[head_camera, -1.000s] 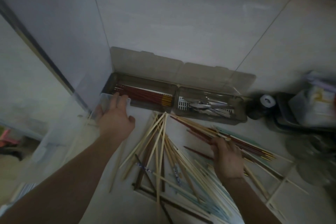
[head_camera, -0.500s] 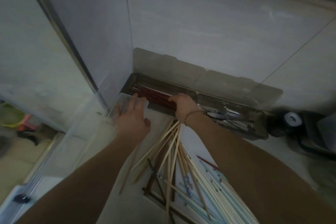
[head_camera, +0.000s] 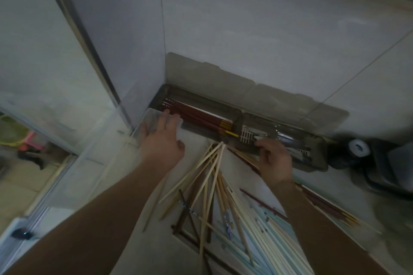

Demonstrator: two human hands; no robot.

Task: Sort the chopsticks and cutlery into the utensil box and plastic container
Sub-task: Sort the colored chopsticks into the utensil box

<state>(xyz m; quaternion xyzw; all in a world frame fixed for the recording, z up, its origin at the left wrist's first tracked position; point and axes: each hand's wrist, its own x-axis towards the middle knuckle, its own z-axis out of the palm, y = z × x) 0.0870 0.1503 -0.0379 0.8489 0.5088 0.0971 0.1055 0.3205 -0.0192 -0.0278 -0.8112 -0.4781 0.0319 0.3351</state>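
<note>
A long grey utensil box (head_camera: 312,164) lies against the wall with its lid open. Its left compartment holds dark red chopsticks (head_camera: 201,116). Metal cutlery (head_camera: 288,139) lies on a white grid in the right one. My left hand (head_camera: 163,144) rests on the far end of a clear plastic container (head_camera: 146,119), with the fingers draped over its rim. My right hand (head_camera: 276,161) hovers at the box's front wall, loosely curled, with nothing visible in it. Loose pale wooden chopsticks (head_camera: 207,174), light blue ones (head_camera: 270,232) and red ones (head_camera: 324,205) lie piled on the counter.
A black object with a white round cap (head_camera: 357,148) and a black tray (head_camera: 388,176) stand right of the box. A wall panel (head_camera: 107,51) juts out at the left. The counter edge (head_camera: 53,190) drops to the floor on the left.
My right hand has pulled back from the red chopstick compartment to the box's front wall further right. My left hand stays on the plastic container. The view has shifted.
</note>
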